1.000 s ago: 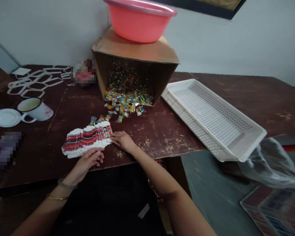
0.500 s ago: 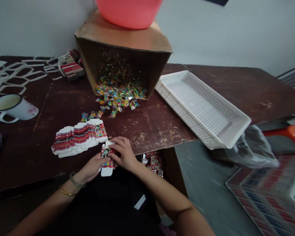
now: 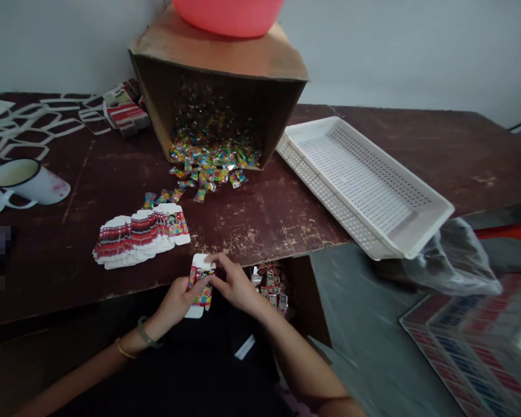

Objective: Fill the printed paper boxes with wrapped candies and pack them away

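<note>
Both hands hold one small flat printed carton [image 3: 199,282] just off the table's near edge. My left hand [image 3: 178,300] grips its lower part, fingers closed round it. My right hand [image 3: 234,284] pinches its upper right side. A fanned stack of the same flat cartons [image 3: 139,234] lies on the dark wooden table [image 3: 264,220] just beyond my left hand. Behind it a cardboard box [image 3: 219,87] lies on its side, spilling colourful wrapped candies [image 3: 211,165].
A pink basin [image 3: 228,14] sits on the box. A white perforated tray [image 3: 364,185] overhangs the table's right edge. A mug [image 3: 28,180] and a saucer stand at the left, card scraps [image 3: 30,124] behind. Filled packets [image 3: 271,284] lie under the table; a plastic bag [image 3: 451,260] is at right.
My right hand pulled one carton off the stack, and both hands brought it toward me past the table's edge. The view shifted down and left.
</note>
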`<action>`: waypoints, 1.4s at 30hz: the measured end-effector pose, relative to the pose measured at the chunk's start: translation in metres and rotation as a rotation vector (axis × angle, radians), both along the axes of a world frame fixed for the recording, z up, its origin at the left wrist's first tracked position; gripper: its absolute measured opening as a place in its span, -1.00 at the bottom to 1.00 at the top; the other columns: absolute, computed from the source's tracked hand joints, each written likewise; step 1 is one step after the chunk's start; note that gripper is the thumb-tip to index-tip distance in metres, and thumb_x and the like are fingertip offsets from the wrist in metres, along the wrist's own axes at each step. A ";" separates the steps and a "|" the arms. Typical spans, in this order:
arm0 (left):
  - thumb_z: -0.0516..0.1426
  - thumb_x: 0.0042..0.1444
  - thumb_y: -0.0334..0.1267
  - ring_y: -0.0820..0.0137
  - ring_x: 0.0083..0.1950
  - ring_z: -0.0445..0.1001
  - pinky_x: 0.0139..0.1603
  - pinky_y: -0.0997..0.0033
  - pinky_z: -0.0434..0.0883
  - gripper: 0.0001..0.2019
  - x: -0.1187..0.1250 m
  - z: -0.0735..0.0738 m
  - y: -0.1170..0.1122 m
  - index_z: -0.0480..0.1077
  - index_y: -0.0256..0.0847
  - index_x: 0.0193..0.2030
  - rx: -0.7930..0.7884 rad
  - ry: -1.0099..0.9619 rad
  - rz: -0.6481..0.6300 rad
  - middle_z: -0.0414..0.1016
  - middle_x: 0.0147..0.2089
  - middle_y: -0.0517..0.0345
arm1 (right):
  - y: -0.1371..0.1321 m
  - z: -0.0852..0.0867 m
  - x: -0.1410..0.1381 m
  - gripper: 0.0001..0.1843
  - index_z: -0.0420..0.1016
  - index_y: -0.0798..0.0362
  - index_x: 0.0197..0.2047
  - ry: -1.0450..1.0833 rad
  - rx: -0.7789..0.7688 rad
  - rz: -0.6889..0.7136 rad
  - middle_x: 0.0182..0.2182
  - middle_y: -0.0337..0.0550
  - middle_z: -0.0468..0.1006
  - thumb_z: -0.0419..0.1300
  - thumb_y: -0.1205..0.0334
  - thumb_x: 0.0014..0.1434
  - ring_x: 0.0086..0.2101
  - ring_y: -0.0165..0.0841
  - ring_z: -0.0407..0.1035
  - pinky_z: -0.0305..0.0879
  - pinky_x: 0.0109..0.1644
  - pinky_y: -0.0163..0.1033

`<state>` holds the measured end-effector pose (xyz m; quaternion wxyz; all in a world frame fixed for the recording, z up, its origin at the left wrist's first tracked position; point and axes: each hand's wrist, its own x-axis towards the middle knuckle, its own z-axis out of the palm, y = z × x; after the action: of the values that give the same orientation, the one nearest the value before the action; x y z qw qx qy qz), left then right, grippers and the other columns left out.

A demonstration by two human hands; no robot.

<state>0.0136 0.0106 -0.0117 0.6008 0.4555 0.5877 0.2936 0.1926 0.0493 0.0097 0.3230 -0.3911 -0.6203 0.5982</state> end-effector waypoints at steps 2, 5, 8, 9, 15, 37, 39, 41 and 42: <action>0.16 0.13 -0.05 0.33 -0.39 0.48 -0.39 0.44 0.37 -0.73 0.000 0.003 -0.009 0.34 -0.19 -0.15 0.075 -0.028 0.067 0.51 -0.40 0.21 | -0.021 -0.007 -0.006 -0.54 0.28 0.00 0.08 0.058 -0.091 -0.163 -0.29 -0.24 0.50 0.25 0.10 0.15 -0.36 -0.43 0.37 0.32 -0.21 -0.31; 0.20 0.13 -0.14 0.36 -0.40 0.48 -0.35 0.44 0.37 -0.55 -0.007 0.011 -0.023 0.16 -0.09 0.11 0.179 0.035 0.093 0.53 -0.38 0.26 | -0.043 -0.014 -0.009 -0.62 0.35 0.05 -0.12 0.297 -0.443 -0.227 -0.51 -0.31 0.39 0.19 -0.07 0.17 -0.54 -0.50 0.28 0.24 -0.48 -0.41; 0.21 0.12 -0.19 0.33 -0.35 0.52 -0.28 0.42 0.38 -0.61 -0.019 0.017 -0.037 0.27 -0.08 0.07 0.205 0.125 -0.080 0.58 -0.35 0.21 | -0.050 -0.018 -0.006 -0.64 0.40 0.09 -0.24 0.499 -0.851 -0.112 -0.53 -0.32 0.38 0.29 -0.02 0.07 -0.57 -0.55 0.26 0.20 -0.56 -0.47; 0.21 0.11 -0.20 0.31 -0.30 0.54 -0.24 0.41 0.39 -0.65 -0.023 0.018 -0.042 0.32 -0.07 0.04 0.202 0.131 -0.156 0.60 -0.30 0.18 | -0.051 -0.019 -0.005 -0.63 0.41 0.10 -0.24 0.526 -0.954 -0.060 -0.52 -0.33 0.40 0.36 0.05 -0.02 -0.58 -0.57 0.26 0.21 -0.55 -0.48; 0.21 0.05 -0.21 0.31 -0.34 0.47 -0.24 0.41 0.35 -0.93 -0.036 0.029 -0.058 0.47 -0.09 -0.32 0.138 0.153 -0.202 0.54 -0.38 0.20 | -0.062 -0.027 -0.017 -0.59 0.49 0.13 -0.33 0.363 -0.942 0.175 -0.53 -0.35 0.48 0.47 0.16 -0.25 -0.62 -0.57 0.30 0.33 -0.51 -0.42; 0.21 0.10 -0.26 0.21 0.09 0.45 0.10 0.21 0.33 -0.43 -0.084 0.011 -0.078 0.25 -0.12 0.28 -0.310 -0.397 -0.170 0.45 0.17 -0.06 | -0.063 -0.016 -0.052 -0.71 0.56 0.00 0.02 -0.039 0.129 0.352 -0.12 -0.10 0.53 0.09 0.21 0.31 -0.11 -0.36 0.42 0.35 0.02 -0.24; 0.19 0.13 -0.23 0.25 -0.04 0.49 0.00 0.25 0.36 -0.51 -0.084 0.010 -0.075 0.32 -0.18 0.22 -0.300 -0.394 -0.224 0.54 0.00 -0.03 | -0.060 -0.016 -0.052 -0.70 0.53 0.01 0.05 -0.037 0.135 0.346 -0.13 -0.09 0.53 0.09 0.24 0.31 -0.14 -0.38 0.42 0.37 -0.01 -0.25; 0.20 0.13 -0.23 0.28 -0.08 0.47 -0.02 0.30 0.33 -0.55 -0.084 0.010 -0.074 0.37 -0.18 0.18 -0.273 -0.409 -0.246 0.54 -0.05 0.01 | -0.059 -0.016 -0.052 -0.67 0.50 0.00 0.09 -0.041 0.220 0.383 -0.10 -0.07 0.53 0.08 0.27 0.31 -0.12 -0.36 0.41 0.34 0.02 -0.23; 0.20 0.14 -0.23 0.30 -0.08 0.45 -0.03 0.32 0.32 -0.56 -0.084 0.009 -0.074 0.37 -0.19 0.17 -0.260 -0.421 -0.249 0.54 -0.06 0.02 | -0.059 -0.016 -0.052 -0.67 0.50 0.00 0.10 -0.051 0.266 0.395 -0.10 -0.07 0.53 0.08 0.28 0.31 -0.11 -0.35 0.40 0.33 0.03 -0.22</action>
<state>-0.0708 -0.0635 -0.0022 0.7945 0.3721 0.4221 0.2281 0.1407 -0.0099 -0.0068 0.2327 -0.2311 -0.7662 0.5527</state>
